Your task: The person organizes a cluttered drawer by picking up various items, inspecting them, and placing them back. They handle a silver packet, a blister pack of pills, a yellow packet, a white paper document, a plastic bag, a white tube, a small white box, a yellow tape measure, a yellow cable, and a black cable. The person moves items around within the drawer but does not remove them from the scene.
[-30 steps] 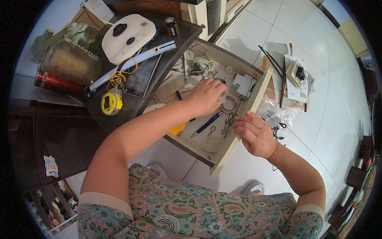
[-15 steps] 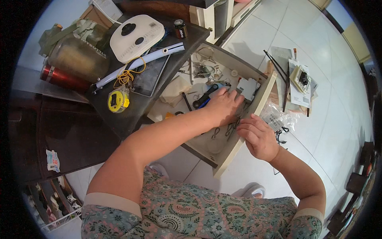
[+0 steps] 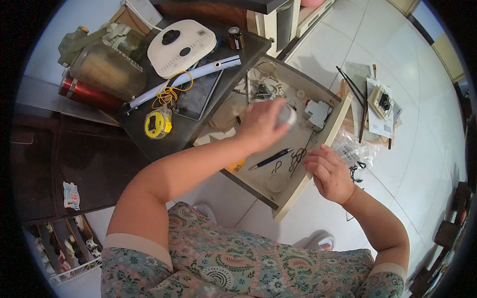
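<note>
My left hand (image 3: 261, 126) is over the open drawer (image 3: 278, 208), blurred by motion, its fingers closed around a round whitish object (image 3: 286, 117) whose kind I cannot make out. Below it in the drawer lie a dark blue pen (image 3: 271, 159), dark looped cords (image 3: 298, 159) and a round clear disc (image 3: 276, 183). A small white box-shaped device (image 3: 317, 114) sits against the drawer's front panel. My right hand (image 3: 330, 174) is at that panel's outer side, fingers curled against its top edge. Small metal items (image 3: 263, 92) lie at the drawer's far end.
On the dark cabinet top are a yellow tape measure (image 3: 158, 123), a tablet (image 3: 198, 94), a white tube (image 3: 184, 79), a white appliance (image 3: 181, 47), a battery (image 3: 235, 38), a red flask (image 3: 87, 94) and a large jug (image 3: 107, 69). Papers and a switch-like part (image 3: 381, 102) lie on the floor at right.
My left hand has lifted and moved left from the drawer's middle, now with the round whitish object in it. The pen has come into sight. My right hand stays at the drawer front.
</note>
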